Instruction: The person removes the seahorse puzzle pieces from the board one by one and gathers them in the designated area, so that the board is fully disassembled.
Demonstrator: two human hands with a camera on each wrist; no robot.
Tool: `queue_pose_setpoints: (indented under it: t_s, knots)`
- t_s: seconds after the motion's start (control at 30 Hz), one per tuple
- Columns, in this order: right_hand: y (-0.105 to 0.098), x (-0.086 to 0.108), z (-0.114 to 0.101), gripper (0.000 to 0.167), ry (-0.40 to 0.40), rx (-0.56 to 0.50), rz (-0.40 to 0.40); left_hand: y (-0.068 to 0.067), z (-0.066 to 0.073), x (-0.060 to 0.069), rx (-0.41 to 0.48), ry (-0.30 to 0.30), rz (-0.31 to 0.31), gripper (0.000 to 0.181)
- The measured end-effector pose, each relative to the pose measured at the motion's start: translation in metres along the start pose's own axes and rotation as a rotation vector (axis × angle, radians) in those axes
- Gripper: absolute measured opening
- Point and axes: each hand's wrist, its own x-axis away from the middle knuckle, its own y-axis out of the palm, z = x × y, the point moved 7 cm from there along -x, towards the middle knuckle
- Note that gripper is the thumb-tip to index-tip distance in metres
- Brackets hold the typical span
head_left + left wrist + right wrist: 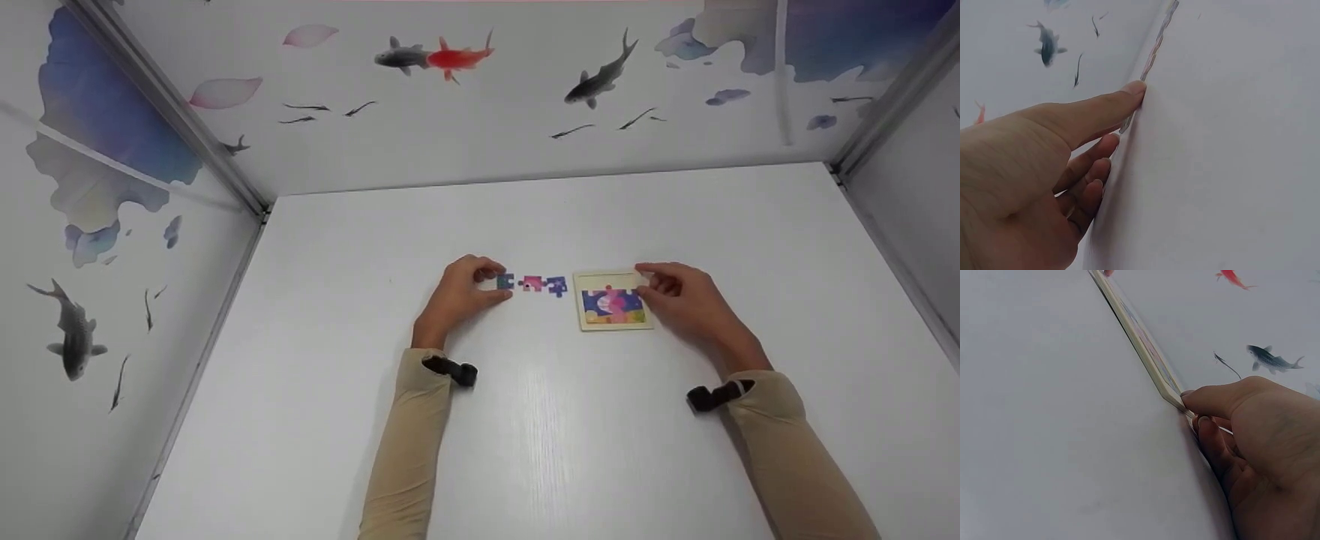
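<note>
Near the middle of the white table, my left hand (465,289) pinches a dark blue-green jigsaw piece (505,281) between thumb and index finger. To its right lie a pink jigsaw piece (532,283) and a blue one (556,286), in a row. From the left wrist view the row appears edge-on as a thin strip (1158,42), with the left thumb (1135,89) at its near end. My right hand (682,296) grips the right side of a pale wooden puzzle tray (611,328), near its upper corner. Inside the tray, joined pieces (613,304) fill the lower part.
The table (555,435) meets a back wall (450,142) printed with fish and a left side panel (45,405). Another panel (915,202) stands at the right. Black cameras (450,370) are strapped at both wrists, over tan sleeves.
</note>
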Motion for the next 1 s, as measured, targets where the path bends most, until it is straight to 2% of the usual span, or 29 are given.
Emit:
queue_pose_setpoints:
  t_s: [0.3, 0.5, 0.6, 0.67, 0.73, 0.87, 1.0]
  knots:
    - [0.001, -0.001, 0.000, 0.048, -0.021, 0.006, 0.005, -0.001, -0.001, -0.002, -0.034, 0.036, 0.020, 0.030]
    - [0.000, -0.001, 0.003, 0.049, 0.017, 0.006, 0.001, -0.005, 0.012, -0.006, -0.083, 0.033, 0.112, 0.028]
    - [0.000, -0.001, 0.002, 0.050, 0.010, 0.008, -0.001, -0.003, 0.023, -0.009, -0.098, 0.040, 0.149, 0.027]
    - [0.000, -0.001, 0.002, 0.050, 0.007, 0.009, 0.001, 0.005, 0.033, -0.010, -0.095, 0.061, 0.139, 0.027]
    - [-0.001, -0.001, 0.002, 0.050, 0.004, 0.009, 0.003, 0.018, 0.046, -0.011, -0.089, 0.088, 0.103, 0.027]
    - [0.000, -0.001, 0.002, 0.049, 0.004, 0.011, 0.005, 0.053, 0.075, -0.012, -0.069, 0.150, -0.013, 0.029]
    - [0.000, -0.001, 0.000, 0.049, -0.030, 0.017, -0.002, 0.088, 0.104, -0.012, -0.085, 0.245, -0.125, 0.030]
